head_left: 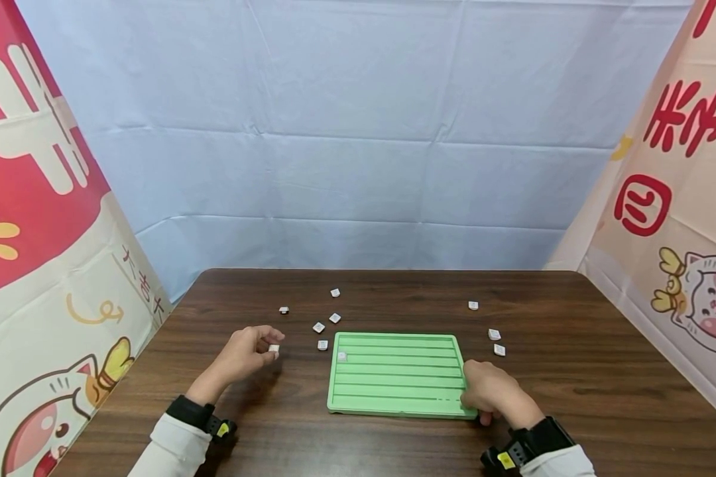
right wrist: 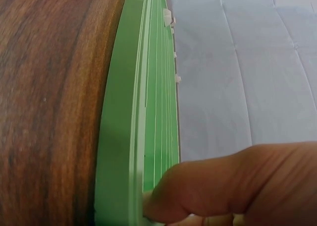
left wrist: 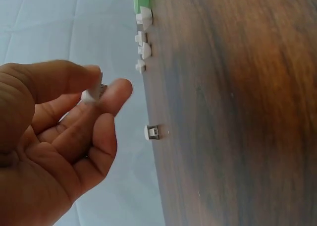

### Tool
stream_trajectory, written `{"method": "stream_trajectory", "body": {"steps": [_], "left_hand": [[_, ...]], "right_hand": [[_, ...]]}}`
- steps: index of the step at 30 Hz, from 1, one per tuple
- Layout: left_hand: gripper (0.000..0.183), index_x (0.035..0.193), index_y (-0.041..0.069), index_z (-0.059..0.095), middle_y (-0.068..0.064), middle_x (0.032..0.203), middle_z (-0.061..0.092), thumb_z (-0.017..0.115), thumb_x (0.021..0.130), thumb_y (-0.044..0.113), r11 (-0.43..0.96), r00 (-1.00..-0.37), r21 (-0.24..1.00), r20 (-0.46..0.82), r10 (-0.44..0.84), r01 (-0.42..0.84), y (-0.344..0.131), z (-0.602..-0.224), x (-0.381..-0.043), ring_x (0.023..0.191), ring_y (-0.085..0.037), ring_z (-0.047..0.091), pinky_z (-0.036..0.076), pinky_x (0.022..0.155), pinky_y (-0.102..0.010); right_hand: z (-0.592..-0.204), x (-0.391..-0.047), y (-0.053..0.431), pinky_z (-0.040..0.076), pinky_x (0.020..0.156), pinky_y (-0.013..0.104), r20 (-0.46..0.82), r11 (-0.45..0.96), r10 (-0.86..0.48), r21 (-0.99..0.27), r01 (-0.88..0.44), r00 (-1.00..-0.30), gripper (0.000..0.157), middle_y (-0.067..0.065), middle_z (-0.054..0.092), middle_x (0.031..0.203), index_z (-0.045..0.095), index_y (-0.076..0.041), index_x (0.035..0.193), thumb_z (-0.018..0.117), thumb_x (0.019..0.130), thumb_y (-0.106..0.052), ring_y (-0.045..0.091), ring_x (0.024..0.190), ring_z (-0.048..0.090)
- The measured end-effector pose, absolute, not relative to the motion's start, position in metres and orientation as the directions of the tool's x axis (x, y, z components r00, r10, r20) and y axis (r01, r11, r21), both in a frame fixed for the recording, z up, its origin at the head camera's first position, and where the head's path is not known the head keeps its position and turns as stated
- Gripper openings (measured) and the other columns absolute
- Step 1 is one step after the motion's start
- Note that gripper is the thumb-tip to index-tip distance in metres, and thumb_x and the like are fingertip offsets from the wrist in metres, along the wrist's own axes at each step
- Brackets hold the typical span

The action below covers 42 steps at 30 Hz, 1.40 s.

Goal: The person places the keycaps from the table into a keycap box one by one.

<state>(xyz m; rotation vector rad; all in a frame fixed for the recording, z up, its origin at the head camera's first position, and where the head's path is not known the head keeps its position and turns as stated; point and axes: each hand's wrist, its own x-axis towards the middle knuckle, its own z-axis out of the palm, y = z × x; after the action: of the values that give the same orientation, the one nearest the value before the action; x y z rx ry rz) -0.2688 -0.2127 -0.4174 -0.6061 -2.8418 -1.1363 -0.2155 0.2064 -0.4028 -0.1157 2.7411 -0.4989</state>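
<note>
My left hand is raised over the table left of the green grooved board. Between its thumb and index finger it pinches a small white tile, partly hidden by the fingertips. My right hand grips the board's right edge, with the thumb on the rim and the other fingers mostly hidden. One white tile sits on the board near its upper left corner. A loose tile beyond the left hand shows a small peg on its underside.
Several white tiles are scattered behind and left of the board. Three more tiles lie to its right. A brown wooden table carries everything, with a pale blue cloth behind and printed banners at both sides.
</note>
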Motion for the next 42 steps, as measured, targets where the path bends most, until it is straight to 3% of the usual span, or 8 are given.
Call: {"method": "stream_trajectory", "body": {"steps": [4, 11, 19, 29, 33, 42], "left_hand": [[0.013, 0.095, 0.001, 0.067, 0.000, 0.085, 0.064, 0.068, 0.082, 0.002, 0.647, -0.934, 0.688, 0.135, 0.331, 0.329, -0.212, -0.418, -0.269, 0.075, -0.013, 0.062, 0.049, 0.062, -0.029], [0.015, 0.091, 0.003, 0.070, 0.003, 0.075, 0.063, 0.073, 0.077, 0.002, 0.641, -0.924, 0.681, 0.149, 0.351, 0.353, -0.210, -0.421, -0.269, 0.067, -0.012, 0.059, 0.048, 0.058, -0.028], [0.029, 0.101, 0.000, 0.065, 0.000, 0.081, 0.056, 0.071, 0.074, -0.007, 0.646, -0.919, 0.664, 0.181, 0.350, 0.376, -0.208, -0.420, -0.270, 0.067, -0.013, 0.055, 0.047, 0.057, -0.028], [0.014, 0.089, 0.004, 0.069, 0.003, 0.075, 0.056, 0.070, 0.077, -0.003, 0.659, -0.910, 0.634, 0.205, 0.360, 0.404, -0.205, -0.421, -0.271, 0.062, -0.010, 0.052, 0.044, 0.055, -0.027], [0.015, 0.088, 0.004, 0.070, -0.001, 0.079, 0.052, 0.072, 0.075, -0.003, 0.659, -0.891, 0.605, 0.237, 0.386, 0.447, -0.202, -0.422, -0.271, 0.063, -0.009, 0.052, 0.044, 0.056, -0.026], [0.021, 0.092, 0.001, 0.066, -0.001, 0.079, 0.059, 0.070, 0.073, -0.008, 0.613, -0.894, 0.663, 0.218, 0.390, 0.429, -0.200, -0.424, -0.271, 0.067, -0.010, 0.058, 0.048, 0.057, -0.026]], "right_hand": [[-0.402, -0.215, 0.206, 0.035, 0.036, 0.024, -0.324, 0.936, -0.138, -0.352, -0.016, -0.936, 0.013, 0.010, 0.054, 0.050, 0.049, -0.004, 0.069, 0.060, 0.074, 0.001, 0.016, 0.036, 0.054], [-0.401, -0.213, 0.205, 0.036, 0.036, 0.025, -0.323, 0.937, -0.129, -0.349, -0.009, -0.938, 0.014, 0.009, 0.054, 0.050, 0.048, -0.004, 0.069, 0.059, 0.074, 0.002, 0.017, 0.037, 0.054], [-0.401, -0.213, 0.205, 0.037, 0.036, 0.026, -0.327, 0.938, -0.123, -0.347, -0.002, -0.937, 0.013, 0.010, 0.054, 0.050, 0.049, -0.004, 0.070, 0.060, 0.074, 0.002, 0.017, 0.037, 0.054], [-0.399, -0.215, 0.206, 0.036, 0.037, 0.026, -0.352, 0.937, -0.133, -0.349, -0.002, -0.927, 0.012, 0.011, 0.054, 0.053, 0.050, -0.003, 0.072, 0.060, 0.076, 0.001, 0.019, 0.039, 0.055], [-0.400, -0.215, 0.206, 0.036, 0.037, 0.026, -0.344, 0.937, -0.134, -0.350, -0.005, -0.929, 0.013, 0.011, 0.054, 0.052, 0.050, -0.004, 0.071, 0.060, 0.076, 0.002, 0.019, 0.039, 0.055], [-0.401, -0.215, 0.206, 0.036, 0.037, 0.026, -0.337, 0.935, -0.143, -0.355, -0.016, -0.931, 0.014, 0.010, 0.054, 0.051, 0.049, -0.004, 0.071, 0.060, 0.076, 0.001, 0.019, 0.039, 0.055]]}}
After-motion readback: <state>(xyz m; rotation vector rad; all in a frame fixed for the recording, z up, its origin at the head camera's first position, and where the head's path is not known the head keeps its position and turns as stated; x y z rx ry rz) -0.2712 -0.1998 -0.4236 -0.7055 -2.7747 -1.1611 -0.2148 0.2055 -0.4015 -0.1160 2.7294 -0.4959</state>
